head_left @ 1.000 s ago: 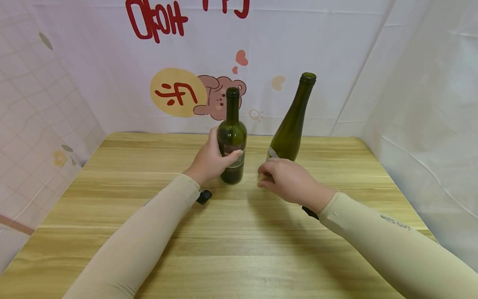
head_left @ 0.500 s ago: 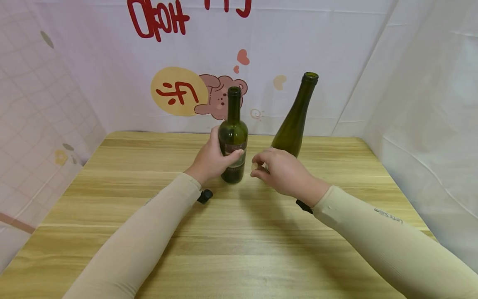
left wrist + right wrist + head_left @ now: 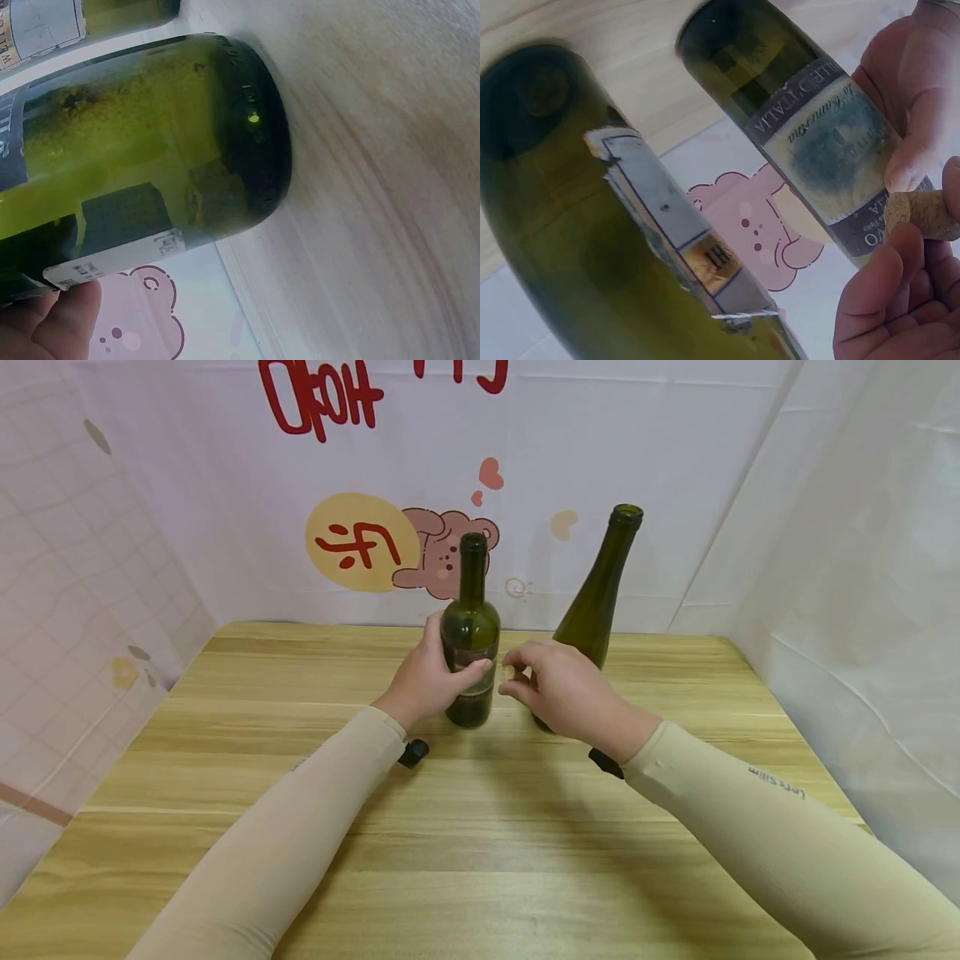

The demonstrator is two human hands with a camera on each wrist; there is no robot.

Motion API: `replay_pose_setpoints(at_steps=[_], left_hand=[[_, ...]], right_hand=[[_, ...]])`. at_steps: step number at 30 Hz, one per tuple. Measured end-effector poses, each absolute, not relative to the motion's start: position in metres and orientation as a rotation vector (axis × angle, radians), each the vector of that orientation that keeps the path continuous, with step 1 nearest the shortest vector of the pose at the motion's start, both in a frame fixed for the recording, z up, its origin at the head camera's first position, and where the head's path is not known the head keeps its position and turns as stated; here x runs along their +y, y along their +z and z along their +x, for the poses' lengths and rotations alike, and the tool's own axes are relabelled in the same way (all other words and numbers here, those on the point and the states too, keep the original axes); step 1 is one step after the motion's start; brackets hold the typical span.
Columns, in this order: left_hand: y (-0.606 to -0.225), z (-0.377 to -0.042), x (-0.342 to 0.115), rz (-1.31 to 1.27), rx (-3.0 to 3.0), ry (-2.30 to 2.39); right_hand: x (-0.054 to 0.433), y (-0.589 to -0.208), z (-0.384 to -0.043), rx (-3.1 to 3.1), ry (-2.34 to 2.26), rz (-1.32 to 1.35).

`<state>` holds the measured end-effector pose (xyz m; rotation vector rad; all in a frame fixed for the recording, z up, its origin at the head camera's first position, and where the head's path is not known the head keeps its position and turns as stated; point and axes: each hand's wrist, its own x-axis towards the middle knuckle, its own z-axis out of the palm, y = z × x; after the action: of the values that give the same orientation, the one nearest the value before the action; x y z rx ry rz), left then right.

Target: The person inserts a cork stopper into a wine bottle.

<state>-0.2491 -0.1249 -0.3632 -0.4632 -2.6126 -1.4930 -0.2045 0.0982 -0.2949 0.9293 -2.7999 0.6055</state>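
My left hand (image 3: 433, 678) grips the labelled body of a green wine bottle (image 3: 472, 627), which stands upright on the table with an uncovered mouth. Its base (image 3: 247, 127) fills much of the left wrist view. Between thumb and fingers, my right hand (image 3: 573, 693) pinches a cork (image 3: 921, 213), held beside that bottle's label and below its neck. Just behind the right hand stands a second, slimmer green wine bottle (image 3: 596, 597), also without a stopper; the hand hides part of its lower body. A torn label (image 3: 679, 232) shows on it in the right wrist view.
Both bottles stand on a wood-grain table (image 3: 420, 868). A white cloth backdrop (image 3: 637, 435) with a printed bear (image 3: 442, 560) hangs behind the table's far edge. Small black pieces (image 3: 413, 752) show at both wrists.
My right hand has moved up and slightly left with the cork, coming in front of the slim bottle. The left hand keeps its grip, and both bottles stay in place.
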Motion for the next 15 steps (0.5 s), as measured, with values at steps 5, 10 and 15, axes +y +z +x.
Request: replay_pose_setpoints(at_steps=[5, 10, 15], left_hand=[[-0.363, -0.249, -0.125, -0.475, -2.610, -1.498], [-0.362, -0.249, -0.125, -0.476, -2.614, -1.495], [-0.362, -0.249, -0.126, -0.464, -2.623, -1.483]], right_hand=[[0.095, -0.286, -0.206, -2.781, 0.627, 0.900], [0.092, -0.277, -0.208, -2.722, 0.654, 0.888], [0.089, -0.267, -0.209, -2.701, 0.690, 0.862]])
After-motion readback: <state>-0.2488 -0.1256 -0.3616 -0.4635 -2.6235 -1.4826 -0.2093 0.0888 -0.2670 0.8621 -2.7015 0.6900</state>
